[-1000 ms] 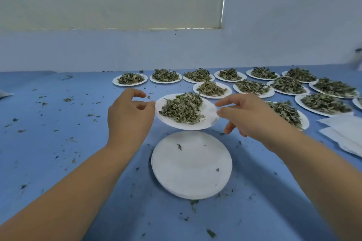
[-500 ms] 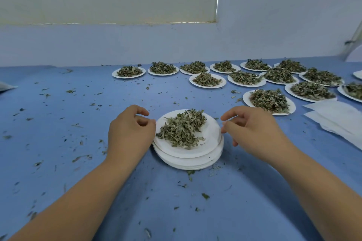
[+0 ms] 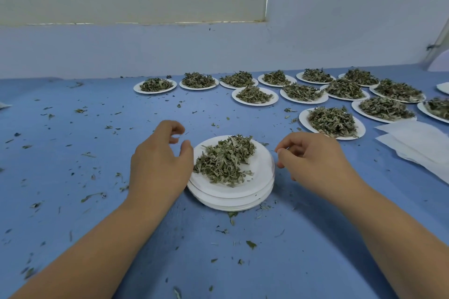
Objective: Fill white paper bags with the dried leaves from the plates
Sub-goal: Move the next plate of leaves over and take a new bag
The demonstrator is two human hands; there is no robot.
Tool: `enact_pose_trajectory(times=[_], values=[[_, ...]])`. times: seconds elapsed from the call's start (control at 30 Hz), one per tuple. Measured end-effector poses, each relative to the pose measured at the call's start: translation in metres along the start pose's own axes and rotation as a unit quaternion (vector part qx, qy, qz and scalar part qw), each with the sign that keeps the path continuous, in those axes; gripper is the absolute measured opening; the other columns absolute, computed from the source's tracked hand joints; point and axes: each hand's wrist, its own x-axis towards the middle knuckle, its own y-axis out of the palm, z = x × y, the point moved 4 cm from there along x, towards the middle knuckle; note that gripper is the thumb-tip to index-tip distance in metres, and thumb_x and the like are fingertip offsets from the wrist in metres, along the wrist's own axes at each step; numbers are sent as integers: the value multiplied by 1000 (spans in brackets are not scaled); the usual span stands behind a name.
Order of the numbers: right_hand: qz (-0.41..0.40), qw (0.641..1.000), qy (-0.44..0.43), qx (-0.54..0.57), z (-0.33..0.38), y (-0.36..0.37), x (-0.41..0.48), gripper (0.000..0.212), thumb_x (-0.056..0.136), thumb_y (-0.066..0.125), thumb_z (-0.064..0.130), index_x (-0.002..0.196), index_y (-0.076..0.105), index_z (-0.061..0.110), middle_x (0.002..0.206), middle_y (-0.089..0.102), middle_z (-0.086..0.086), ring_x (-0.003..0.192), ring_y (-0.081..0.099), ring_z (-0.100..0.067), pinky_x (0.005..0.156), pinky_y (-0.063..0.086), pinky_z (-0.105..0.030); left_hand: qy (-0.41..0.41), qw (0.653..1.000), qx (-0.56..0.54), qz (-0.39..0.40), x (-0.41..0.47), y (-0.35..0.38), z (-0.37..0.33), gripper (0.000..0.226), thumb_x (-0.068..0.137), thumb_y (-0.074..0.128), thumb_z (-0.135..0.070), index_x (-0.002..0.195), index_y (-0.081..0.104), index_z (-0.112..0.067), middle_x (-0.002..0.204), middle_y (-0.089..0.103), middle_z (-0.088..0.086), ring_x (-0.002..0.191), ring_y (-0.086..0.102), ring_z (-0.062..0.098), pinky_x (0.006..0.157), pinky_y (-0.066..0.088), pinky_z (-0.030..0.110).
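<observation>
The top plate (image 3: 261, 165) of dried leaves (image 3: 224, 158) sits on a plate stack (image 3: 230, 204) on the worktop (image 3: 73, 167). The left grip (image 3: 160, 165) and right grip (image 3: 313, 162) flank it, loosely curled, holding nothing.

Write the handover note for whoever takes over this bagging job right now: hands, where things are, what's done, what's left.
Left hand: loosely curled, holding nothing, thumb at the left rim of the top plate.
Right hand: loosely curled, holding nothing, just off that plate's right rim.
The top plate carries dried leaves and sits on a stack of empty plates.
Paper bags lie flat at the right.
Done: the empties suggest several plates were already emptied.
Left: bag this plate's leaves, then the full plates behind.
</observation>
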Motion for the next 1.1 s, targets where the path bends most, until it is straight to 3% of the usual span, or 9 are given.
enact_pose_trajectory(times=[0.17,0.4,0.53,0.7,0.77,0.87,0.97,1.03,1.1], values=[[-44,997,-35,-46,-1,-18,6,17,88,60,23,77,70,32,71,69,17,60,62,-4,50,53,-24,137,989,-9,57,-12,27,-60,28,95,58,-32,120,55,-43,108,56,-28,100,51,-5,84,40,25],[-130,956,-11,-262,-41,-87,28,22,88,57,25,74,72,20,59,63,0,53,53,-17,50,43,-28,291,945,-45,143,-43,112,-161,15,90,54,-23,103,59,-28,96,66,-10,88,60,16,72,51,38],[-125,906,130,-382,-98,-126,37,28,90,55,27,68,60,11,71,58,-10,73,52,-28,65,44,-33,276,925,-78,248,-68,178,-194,18,92,53,-17,109,56,-22,105,64,-3,97,60,20,77,52,46],[-74,884,275,-370,-150,-138,36,26,95,45,34,83,52,13,114,60,-11,124,46,-31,94,38,-44,223,918,-63,321,-78,218,-186,33,89,50,-17,120,53,-28,118,63,-2,109,57,22,87,50,41],[-69,881,287,-371,-156,-137,40,30,96,41,36,83,52,12,112,61,-9,117,48,-30,102,34,-46,211,920,-81,321,-78,219,-181,32,87,49,-18,116,52,-31,116,62,-7,103,57,19,84,51,40],[-81,879,294,-366,-154,-139,41,34,96,40,37,73,52,16,83,58,-4,86,48,-28,107,30,-48,192,920,-98,327,-75,217,-179,32,88,50,-20,116,53,-34,116,61,-12,100,58,16,81,51,37],[-135,892,252,-349,-147,-145,36,36,97,44,32,70,53,10,70,54,-5,76,50,-29,104,37,-48,177,919,-109,334,-74,216,-179,34,88,50,-19,119,54,-33,118,61,-13,100,58,15,82,51,37],[-198,913,197,-299,-142,-149,33,32,96,50,26,90,70,1,86,70,-16,85,61,-35,96,46,-44,186,917,-106,336,-74,215,-180,35,89,50,-18,120,54,-33,118,61,-12,99,58,15,81,51,38],[-262,927,136,-232,-137,-150,30,33,95,54,20,119,72,4,117,73,-14,109,64,-32,97,48,-37,200,915,-105,334,-73,215,-180,37,89,50,-17,123,53,-31,119,60,-11,100,57,16,81,51,37]])
